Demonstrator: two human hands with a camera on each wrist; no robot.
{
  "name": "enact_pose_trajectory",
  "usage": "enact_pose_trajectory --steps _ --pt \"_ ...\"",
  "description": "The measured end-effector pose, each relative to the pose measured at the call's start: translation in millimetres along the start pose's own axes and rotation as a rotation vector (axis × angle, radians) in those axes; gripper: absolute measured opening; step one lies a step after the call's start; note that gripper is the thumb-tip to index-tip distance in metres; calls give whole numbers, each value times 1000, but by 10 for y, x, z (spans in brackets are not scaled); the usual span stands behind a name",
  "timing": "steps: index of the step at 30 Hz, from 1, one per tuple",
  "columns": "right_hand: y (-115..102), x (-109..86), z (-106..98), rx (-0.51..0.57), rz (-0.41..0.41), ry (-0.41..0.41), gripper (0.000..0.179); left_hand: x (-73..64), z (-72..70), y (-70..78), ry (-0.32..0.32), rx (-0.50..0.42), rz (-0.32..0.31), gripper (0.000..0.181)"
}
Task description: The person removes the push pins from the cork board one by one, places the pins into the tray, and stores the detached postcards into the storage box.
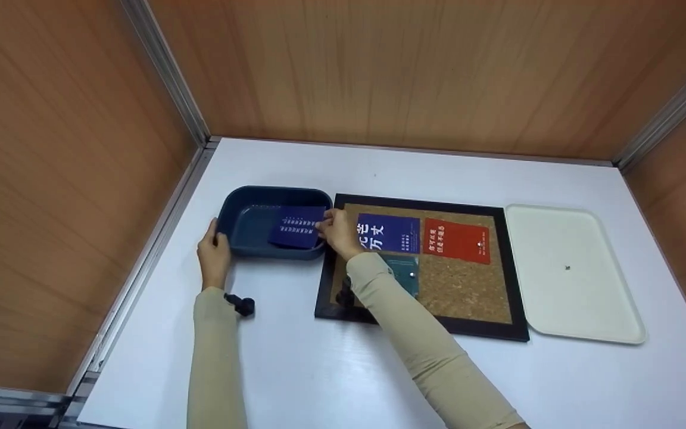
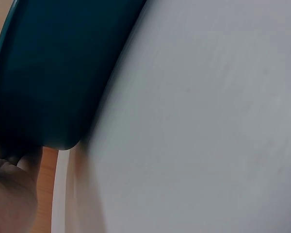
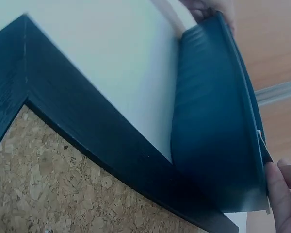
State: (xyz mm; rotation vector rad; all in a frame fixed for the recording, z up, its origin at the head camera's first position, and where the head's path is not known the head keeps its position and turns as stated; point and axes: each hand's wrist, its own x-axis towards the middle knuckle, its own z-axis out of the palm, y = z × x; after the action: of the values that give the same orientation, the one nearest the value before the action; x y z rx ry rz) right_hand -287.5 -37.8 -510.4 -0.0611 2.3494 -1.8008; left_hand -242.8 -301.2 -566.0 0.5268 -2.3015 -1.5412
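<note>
A dark teal plastic basin (image 1: 248, 250) stands at the left of the white table. My left hand (image 1: 213, 256) grips its left end at the rim; in the left wrist view the fingers (image 2: 9, 162) lie against the end wall. My right hand (image 1: 341, 232) pinches the right edge of a dark blue card (image 1: 295, 227) with white writing, over the inside of the basin. In the right wrist view, that hand (image 3: 283, 194) is right at the basin's rim, and only a thin edge of the card shows.
Right of the basin lies a black-framed corkboard (image 1: 462, 292) bearing a blue card (image 1: 399, 232), a red card (image 1: 457, 241) and a green card (image 1: 405, 271), partly hidden by my right sleeve. A cream tray (image 1: 581, 298) with a tiny dark object lies beyond it. Wooden panels (image 1: 408, 71) enclose the table.
</note>
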Motion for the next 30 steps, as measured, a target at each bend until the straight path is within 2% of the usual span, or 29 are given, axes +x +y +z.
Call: enact_pose_trajectory --steps 7,15,22,30 --pt "-3 -6 17 -75 -28 15 29 1 -3 4 1 -2 6 50" --pt "5 -30 9 -239 -99 50 27 -8 1 -6 2 -18 8 50" --pt "13 -27 25 -215 -110 47 24 -1 -7 -8 5 -20 14 49" --pt "0 -11 27 -287 -122 68 24 10 -2 8 5 -17 -1 49"
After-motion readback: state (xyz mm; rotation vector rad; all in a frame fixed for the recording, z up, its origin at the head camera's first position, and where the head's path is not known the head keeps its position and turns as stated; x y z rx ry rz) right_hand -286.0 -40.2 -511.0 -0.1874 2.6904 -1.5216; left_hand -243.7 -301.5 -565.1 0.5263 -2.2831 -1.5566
